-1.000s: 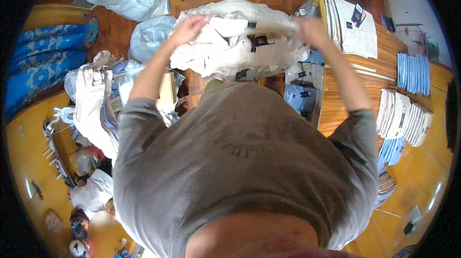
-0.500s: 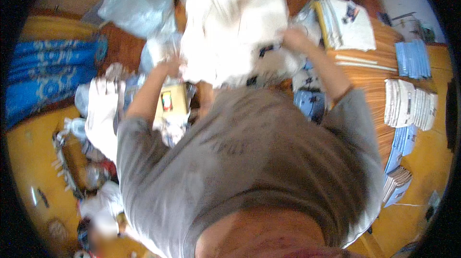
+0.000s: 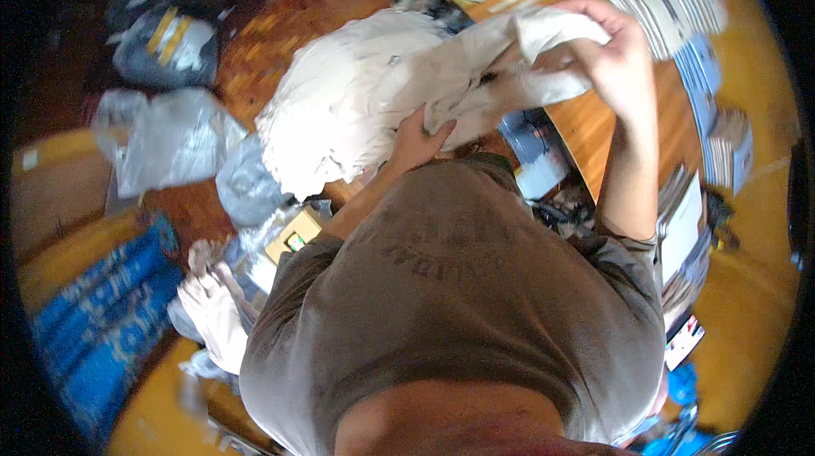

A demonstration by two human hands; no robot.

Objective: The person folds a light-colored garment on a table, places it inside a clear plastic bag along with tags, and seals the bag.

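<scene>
A long off-white garment (image 3: pixel 484 74) is stretched slantwise between my two hands, bunched and creased, with small dark marks. My right hand (image 3: pixel 618 61) is raised at the upper right, closed on the garment's far end, which folds over beneath the fingers. At the middle, my left hand (image 3: pixel 418 142) holds the garment's nearer part, thumb and fingers pinched over the fabric. The garment lies against a large heap of white cloth (image 3: pixel 331 108) to the left, and I cannot make out where one stops and the other begins. The garment's underside is hidden.
A wooden table (image 3: pixel 607 146) stands at my right, with stacked folded pale garments (image 3: pixel 662 10) and blue packs (image 3: pixel 698 74) along its far side. Clear plastic bags (image 3: pixel 174 142) and a dark wrapped bundle (image 3: pixel 165 48) lie left. A yellow box (image 3: pixel 293 233) sits by my left elbow.
My view has turned to the right. The garment that hung in front of me is now drawn toward the table; my right hand is higher and further right, my left nearer the middle.
</scene>
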